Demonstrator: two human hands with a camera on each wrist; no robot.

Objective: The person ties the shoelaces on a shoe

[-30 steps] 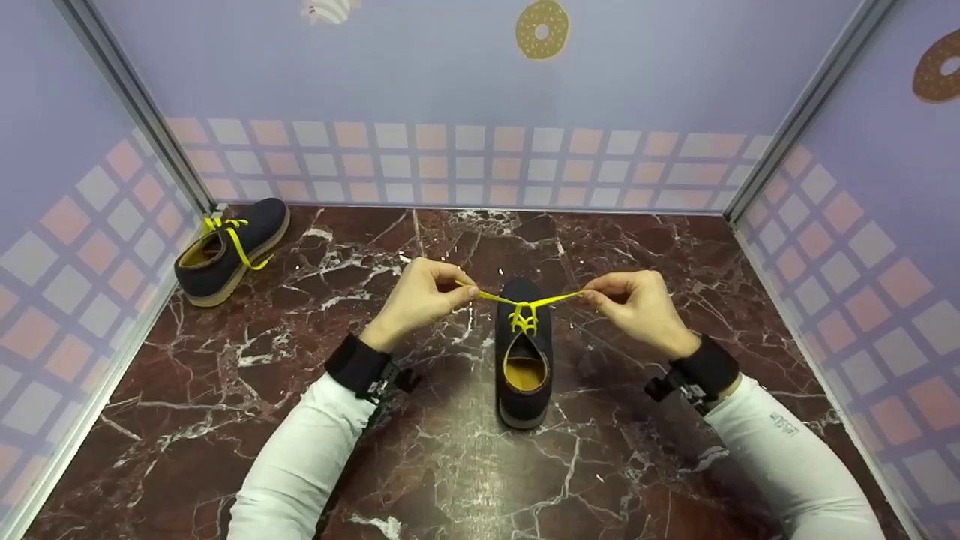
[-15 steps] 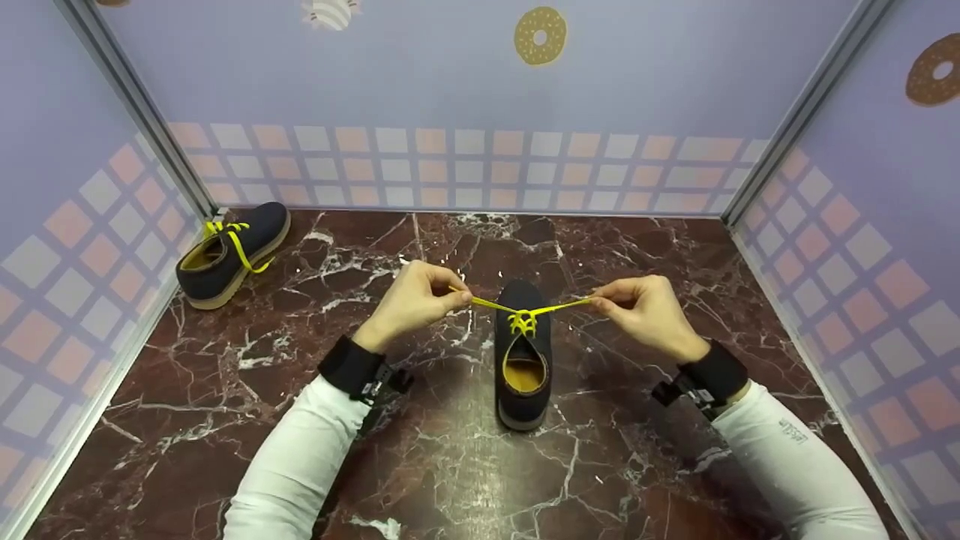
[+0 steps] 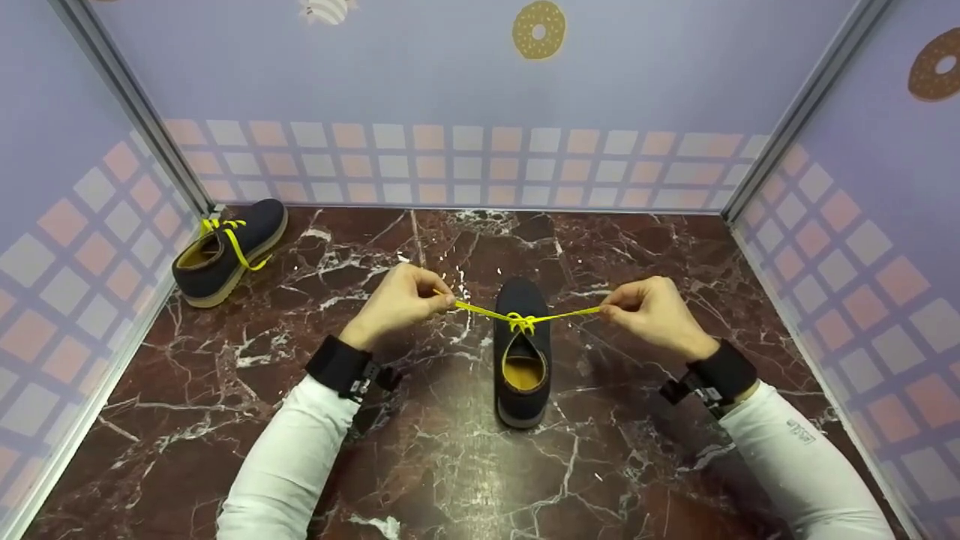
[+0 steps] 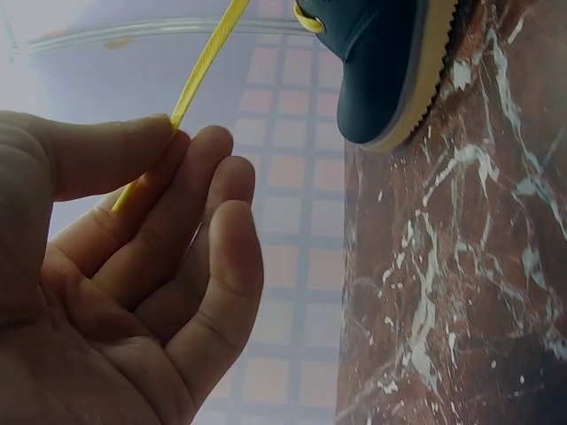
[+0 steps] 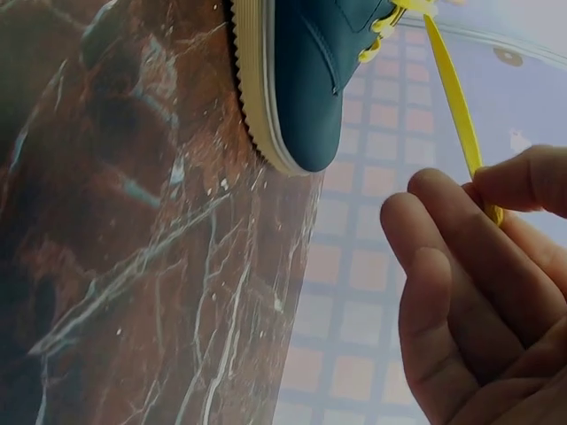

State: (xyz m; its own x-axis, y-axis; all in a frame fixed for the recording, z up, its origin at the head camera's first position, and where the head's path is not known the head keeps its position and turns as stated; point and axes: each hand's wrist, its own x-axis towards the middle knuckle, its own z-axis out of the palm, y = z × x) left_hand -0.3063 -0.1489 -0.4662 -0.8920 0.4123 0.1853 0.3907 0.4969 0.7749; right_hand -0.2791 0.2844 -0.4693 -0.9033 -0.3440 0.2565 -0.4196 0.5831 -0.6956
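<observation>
A dark navy shoe (image 3: 523,409) with a tan insole stands in the middle, its toe pointing away from me. Its yellow shoelace (image 3: 480,309) is crossed over the tongue and stretched out to both sides. My left hand (image 3: 401,304) pinches one lace end between thumb and index finger, a short tail showing past the grip in the left wrist view. On the other side my right hand (image 3: 656,315) pinches the opposite end (image 5: 456,93) the same way. Both ends run nearly straight from the crossing, level with each other above the shoe.
A second navy shoe (image 3: 259,225) with a loose yellow lace sits at the far left corner against the wall. Purple walls with a checked band (image 3: 469,165) enclose the dark red marbled surface (image 3: 420,465) at the back and both sides.
Both hands have drawn apart, the left to the left and the right to the right, with the lace ends. The crossing has come down closer to the shoe's opening.
</observation>
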